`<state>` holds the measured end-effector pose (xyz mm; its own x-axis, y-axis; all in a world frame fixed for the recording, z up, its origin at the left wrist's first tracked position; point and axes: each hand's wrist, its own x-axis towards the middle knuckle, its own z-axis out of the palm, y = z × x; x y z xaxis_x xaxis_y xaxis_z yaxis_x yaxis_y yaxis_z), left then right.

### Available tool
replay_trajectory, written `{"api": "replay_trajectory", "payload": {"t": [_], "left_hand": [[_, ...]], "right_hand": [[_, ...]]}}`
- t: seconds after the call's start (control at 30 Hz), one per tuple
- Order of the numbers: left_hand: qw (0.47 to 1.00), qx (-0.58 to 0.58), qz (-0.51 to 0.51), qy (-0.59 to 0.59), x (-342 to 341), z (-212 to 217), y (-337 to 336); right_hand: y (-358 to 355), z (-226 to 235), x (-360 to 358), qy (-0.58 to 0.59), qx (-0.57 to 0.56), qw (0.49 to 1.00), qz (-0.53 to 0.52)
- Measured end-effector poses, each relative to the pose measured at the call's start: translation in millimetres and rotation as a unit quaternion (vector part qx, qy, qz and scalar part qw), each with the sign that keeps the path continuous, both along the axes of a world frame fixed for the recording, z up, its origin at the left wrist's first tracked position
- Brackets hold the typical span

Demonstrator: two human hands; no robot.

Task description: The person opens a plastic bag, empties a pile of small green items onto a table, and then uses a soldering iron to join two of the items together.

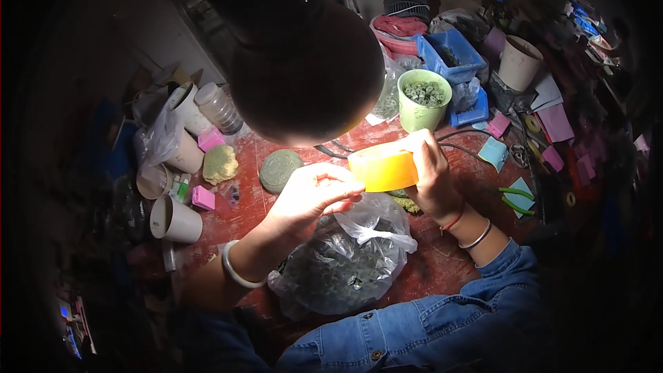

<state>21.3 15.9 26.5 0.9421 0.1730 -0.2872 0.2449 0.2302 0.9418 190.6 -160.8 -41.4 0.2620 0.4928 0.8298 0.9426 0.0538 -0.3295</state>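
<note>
A wide roll of orange-yellow tape (384, 170) is held up in the lamplight above the table. My right hand (433, 174) grips its right side, fingers over the top edge. At the roll's lower left edge, the thumb and fingertips of my left hand (312, 195) are pinched together; any loose tape end there is too small to make out. Below my hands lies a knotted clear plastic bag (331, 273) full of dark green pieces. Beside my left hand rests a round, flat, dark green disc (280, 170).
A large black lamp (304, 76) hangs low over the red table (442, 262). Behind stand a pale green bucket (414, 114) of small pieces and a blue bin (459, 62). Cups (181, 221) crowd the left; green-handled pliers (516, 200) lie right.
</note>
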Motion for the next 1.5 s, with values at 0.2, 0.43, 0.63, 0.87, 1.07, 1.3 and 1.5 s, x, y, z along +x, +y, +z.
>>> {"api": "replay_trajectory", "payload": {"t": [0.2, 0.43, 0.63, 0.87, 1.07, 1.3, 1.5], "left_hand": [[0.999, 0.013, 0.03, -0.005, 2, -10, -5], [0.992, 0.08, 0.004, -0.095, -6, 4, -6], [0.994, 0.097, 0.002, -0.048, -28, 30, -5], [0.993, 0.084, 0.057, -0.063, -101, 51, -24], [0.987, 0.106, 0.11, -0.043, -161, 75, -46], [0.983, 0.058, 0.134, -0.109, -199, 72, -59], [0.974, -0.019, 0.184, -0.134, -227, 62, -43]], "right_hand": [[-4, 0, -2, 0.007, 0.001, 1.0, 0.003], [-5, 26, -2, -0.142, -0.06, 0.987, -0.045], [-17, 62, -27, -0.163, -0.102, 0.981, -0.036], [-18, 85, -75, -0.171, -0.092, 0.974, 0.114], [-27, 114, -99, -0.192, -0.185, 0.947, 0.179], [-42, 123, -121, 0.047, -0.208, 0.938, 0.271], [-58, 118, -104, -0.025, -0.244, 0.941, 0.232]]}}
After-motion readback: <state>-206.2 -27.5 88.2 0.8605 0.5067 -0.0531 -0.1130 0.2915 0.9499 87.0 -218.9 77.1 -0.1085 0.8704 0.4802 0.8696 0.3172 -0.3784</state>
